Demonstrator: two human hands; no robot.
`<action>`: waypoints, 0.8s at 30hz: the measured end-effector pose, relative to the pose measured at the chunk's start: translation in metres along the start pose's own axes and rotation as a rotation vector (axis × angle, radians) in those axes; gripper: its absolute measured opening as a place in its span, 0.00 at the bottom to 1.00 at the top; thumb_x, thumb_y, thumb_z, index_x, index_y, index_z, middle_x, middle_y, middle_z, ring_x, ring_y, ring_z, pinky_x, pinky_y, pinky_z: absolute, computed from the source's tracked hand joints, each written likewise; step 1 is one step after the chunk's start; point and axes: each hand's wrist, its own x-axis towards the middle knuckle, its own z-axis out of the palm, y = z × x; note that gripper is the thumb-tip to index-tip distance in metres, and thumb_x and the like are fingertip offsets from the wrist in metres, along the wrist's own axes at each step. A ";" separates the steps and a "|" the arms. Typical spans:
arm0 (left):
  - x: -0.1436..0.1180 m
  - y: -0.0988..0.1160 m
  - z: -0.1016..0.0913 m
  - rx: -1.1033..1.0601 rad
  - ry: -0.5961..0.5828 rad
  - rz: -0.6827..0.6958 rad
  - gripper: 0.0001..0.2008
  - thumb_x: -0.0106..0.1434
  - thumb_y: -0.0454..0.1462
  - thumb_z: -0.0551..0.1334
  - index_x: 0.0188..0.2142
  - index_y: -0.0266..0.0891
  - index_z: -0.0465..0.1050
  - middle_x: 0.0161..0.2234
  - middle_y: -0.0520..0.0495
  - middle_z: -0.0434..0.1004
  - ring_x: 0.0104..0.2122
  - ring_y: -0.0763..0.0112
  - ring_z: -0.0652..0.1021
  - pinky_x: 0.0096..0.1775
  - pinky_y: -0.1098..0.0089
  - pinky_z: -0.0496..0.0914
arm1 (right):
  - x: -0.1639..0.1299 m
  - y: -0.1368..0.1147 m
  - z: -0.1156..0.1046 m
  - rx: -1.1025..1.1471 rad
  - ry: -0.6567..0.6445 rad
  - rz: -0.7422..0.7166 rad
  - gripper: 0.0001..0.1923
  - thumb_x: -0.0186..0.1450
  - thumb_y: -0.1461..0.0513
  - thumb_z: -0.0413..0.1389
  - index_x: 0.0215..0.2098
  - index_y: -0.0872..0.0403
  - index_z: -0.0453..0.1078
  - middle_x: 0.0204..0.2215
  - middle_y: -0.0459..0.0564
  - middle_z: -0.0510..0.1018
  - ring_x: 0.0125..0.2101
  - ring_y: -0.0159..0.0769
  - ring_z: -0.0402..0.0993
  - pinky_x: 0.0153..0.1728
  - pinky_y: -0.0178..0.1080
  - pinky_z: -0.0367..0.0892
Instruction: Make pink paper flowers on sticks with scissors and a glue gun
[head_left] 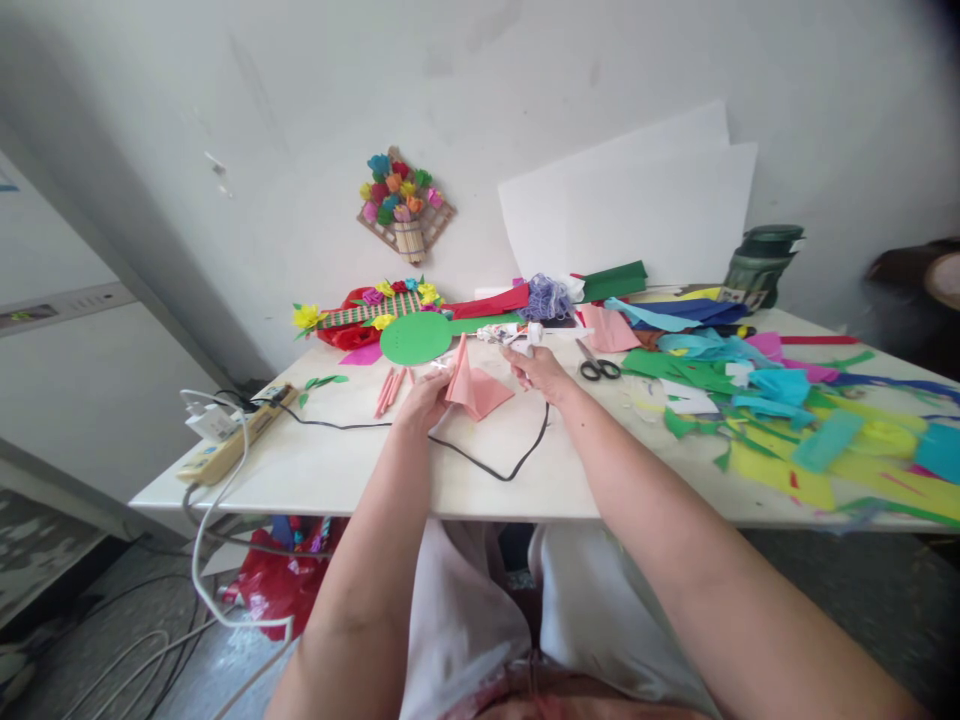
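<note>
2 bare forearms (660, 480) over a white desk (300, 475), left hand (429, 396) with its grip clamped on pink paper (484, 393), smooth, thin, 1 part raised in a pointed fold, the rest spread low between the hands, right hand (541, 370) gripping a white glue gun (535, 334)

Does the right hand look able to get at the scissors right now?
Probably not yet: the right hand has its grip on a white tool, though the scissors lie close by, in the open.
</note>
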 end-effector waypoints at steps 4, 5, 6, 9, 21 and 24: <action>0.000 0.000 0.000 -0.010 -0.003 0.001 0.01 0.51 0.29 0.63 0.27 0.32 0.74 0.26 0.46 0.77 0.27 0.71 0.76 0.33 0.72 0.71 | 0.001 0.001 0.000 -0.003 -0.008 0.001 0.22 0.50 0.48 0.61 0.19 0.55 0.59 0.12 0.39 0.62 0.10 0.22 0.53 0.10 0.30 0.49; 0.000 -0.001 0.000 -0.012 -0.005 0.004 0.02 0.51 0.29 0.63 0.27 0.32 0.74 0.26 0.46 0.77 0.27 0.71 0.76 0.33 0.73 0.70 | 0.001 0.001 0.000 -0.003 -0.011 0.002 0.21 0.50 0.48 0.61 0.19 0.55 0.60 0.12 0.39 0.62 0.11 0.22 0.53 0.10 0.30 0.49; 0.001 -0.001 -0.001 -0.014 -0.010 0.008 0.02 0.51 0.29 0.64 0.27 0.33 0.74 0.26 0.47 0.77 0.27 0.71 0.76 0.33 0.72 0.70 | 0.001 0.002 0.000 -0.004 -0.015 0.002 0.21 0.50 0.48 0.61 0.19 0.55 0.60 0.12 0.39 0.62 0.11 0.22 0.53 0.10 0.30 0.49; 0.003 -0.002 -0.003 -0.012 -0.029 0.012 0.03 0.51 0.30 0.64 0.28 0.33 0.74 0.26 0.47 0.76 0.27 0.71 0.76 0.33 0.72 0.71 | 0.001 0.003 0.000 -0.015 -0.032 -0.003 0.21 0.50 0.48 0.61 0.19 0.55 0.60 0.12 0.39 0.62 0.11 0.22 0.52 0.10 0.30 0.50; 0.002 -0.002 -0.004 -0.060 -0.048 0.022 0.07 0.49 0.30 0.66 0.30 0.31 0.74 0.26 0.48 0.76 0.25 0.74 0.75 0.30 0.75 0.69 | -0.002 0.001 0.003 -0.036 -0.076 0.023 0.22 0.49 0.49 0.63 0.19 0.55 0.58 0.11 0.39 0.62 0.10 0.22 0.53 0.10 0.31 0.48; 0.002 -0.001 -0.003 -0.052 -0.037 0.029 0.07 0.50 0.30 0.66 0.31 0.32 0.74 0.26 0.48 0.76 0.26 0.74 0.75 0.31 0.74 0.69 | -0.002 0.002 0.003 -0.041 -0.083 0.021 0.22 0.49 0.49 0.63 0.18 0.55 0.58 0.11 0.39 0.62 0.10 0.22 0.53 0.10 0.31 0.49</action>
